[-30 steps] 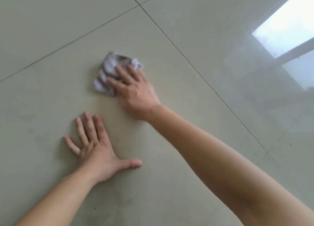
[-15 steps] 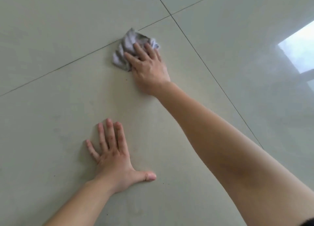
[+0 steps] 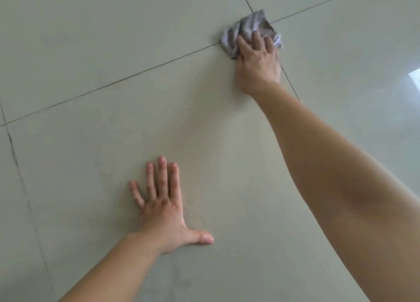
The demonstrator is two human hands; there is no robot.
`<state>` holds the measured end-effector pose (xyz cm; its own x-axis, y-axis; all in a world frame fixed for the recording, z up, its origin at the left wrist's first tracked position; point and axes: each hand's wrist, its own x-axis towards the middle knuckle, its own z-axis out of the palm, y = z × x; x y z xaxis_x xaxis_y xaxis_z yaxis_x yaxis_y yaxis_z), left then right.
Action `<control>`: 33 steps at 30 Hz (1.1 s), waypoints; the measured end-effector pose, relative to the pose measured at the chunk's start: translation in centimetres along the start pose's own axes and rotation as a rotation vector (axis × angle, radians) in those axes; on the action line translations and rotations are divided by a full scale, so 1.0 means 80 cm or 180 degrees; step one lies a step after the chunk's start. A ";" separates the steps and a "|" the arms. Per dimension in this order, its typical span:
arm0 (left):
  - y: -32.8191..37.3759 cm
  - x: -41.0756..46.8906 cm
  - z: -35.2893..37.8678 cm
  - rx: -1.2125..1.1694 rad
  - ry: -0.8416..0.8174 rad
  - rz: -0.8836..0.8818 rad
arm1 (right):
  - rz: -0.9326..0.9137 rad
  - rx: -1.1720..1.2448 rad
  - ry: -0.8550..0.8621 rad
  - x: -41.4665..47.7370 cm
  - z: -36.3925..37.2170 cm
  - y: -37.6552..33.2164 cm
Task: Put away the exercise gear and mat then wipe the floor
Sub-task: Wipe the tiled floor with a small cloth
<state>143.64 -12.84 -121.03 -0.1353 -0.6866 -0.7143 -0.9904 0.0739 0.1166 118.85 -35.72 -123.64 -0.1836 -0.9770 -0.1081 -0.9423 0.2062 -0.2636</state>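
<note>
Where the cloth [image 3: 245,27] lies: at 1 o'clock in the view, bunched on the floor [image 3: 91,52], over the crossing of two grout lines [image 3: 136,71]
Cloth: grey-white, crumpled, its folds showing past the fingertips toward 12 and 9 o'clock
Right hand [image 3: 256,63]: arm stretched far out; fingers bent over the cloth and dug into its folds, gripping it and pressing it down; thumb hidden
Left hand [image 3: 163,211]: at 7 o'clock, well apart from the cloth, palm flat on the floor, fingers straight, thumb splayed toward 3 o'clock, holding nothing
Floor: pale, glossy, dark specks [image 3: 221,249] just beside the left thumb, a bright glare [image 3: 414,79] at 3 o'clock
</note>
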 end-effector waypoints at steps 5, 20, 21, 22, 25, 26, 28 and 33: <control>0.008 -0.002 -0.005 0.0180 -0.0015 -0.0143 | -0.1599 0.0150 -0.0414 -0.149 0.037 -0.068; 0.039 -0.028 -0.038 0.0698 0.0024 -0.0488 | 0.1202 0.0454 -0.0194 -0.449 -0.058 0.317; 0.039 -0.026 -0.048 0.0797 0.0050 -0.0486 | 0.1251 0.0497 -0.0223 -0.475 -0.050 0.308; 0.045 -0.026 -0.061 0.0881 0.0046 -0.0477 | 0.1270 0.0506 -0.0261 -0.500 -0.041 0.297; 0.088 -0.027 -0.094 0.1015 -0.0022 -0.0475 | 0.1252 0.0446 -0.0373 -0.551 -0.022 0.265; 0.111 -0.029 -0.100 0.1044 -0.0029 -0.0402 | 0.1234 0.0423 -0.0437 -0.558 -0.021 0.258; 0.164 -0.031 -0.102 0.1235 0.0050 -0.0053 | 0.1101 0.0325 -0.0566 -0.562 -0.024 0.257; 0.304 -0.012 -0.103 0.1433 0.0024 0.0941 | 0.0781 0.0118 -0.0641 -0.559 -0.024 0.276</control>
<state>119.86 -16.37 -111.84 -0.4116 -0.5947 -0.6906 -0.8241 0.5664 0.0034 105.69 12.40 -122.82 -0.3415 -0.8684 -0.3595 -0.8652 0.4399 -0.2406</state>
